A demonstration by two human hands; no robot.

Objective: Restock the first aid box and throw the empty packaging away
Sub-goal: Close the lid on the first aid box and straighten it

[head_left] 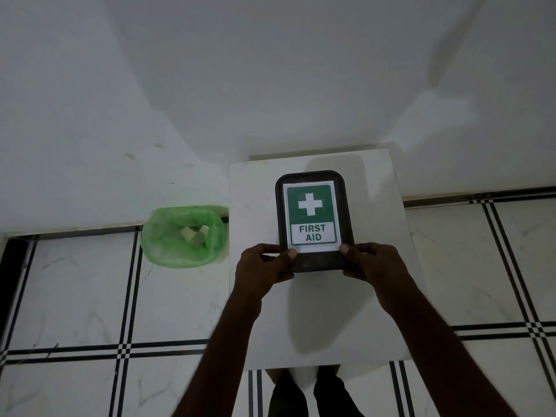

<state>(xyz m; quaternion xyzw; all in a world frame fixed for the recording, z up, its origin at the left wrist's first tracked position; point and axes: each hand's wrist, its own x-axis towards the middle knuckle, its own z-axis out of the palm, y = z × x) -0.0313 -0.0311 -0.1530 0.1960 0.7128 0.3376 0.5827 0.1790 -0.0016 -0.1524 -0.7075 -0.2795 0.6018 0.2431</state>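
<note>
Both hands grip first aid box (313, 219) by its near end over white counter (255, 191): left hand (263, 266), right hand (371, 264), fingers pinching the box edge; green-lined bin (183, 236) left, holding packaging scraps (194, 233)

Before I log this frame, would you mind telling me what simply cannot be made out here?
Head view only:
- Contents of the dark rectangular first aid box: hidden by its closed labelled lid.
- Its near corners: covered by the left hand and right hand.
- Pale scraps in the green plastic-lined bin: too dim and small to identify.
- Supports of the white square table: hidden beneath its top.
</note>
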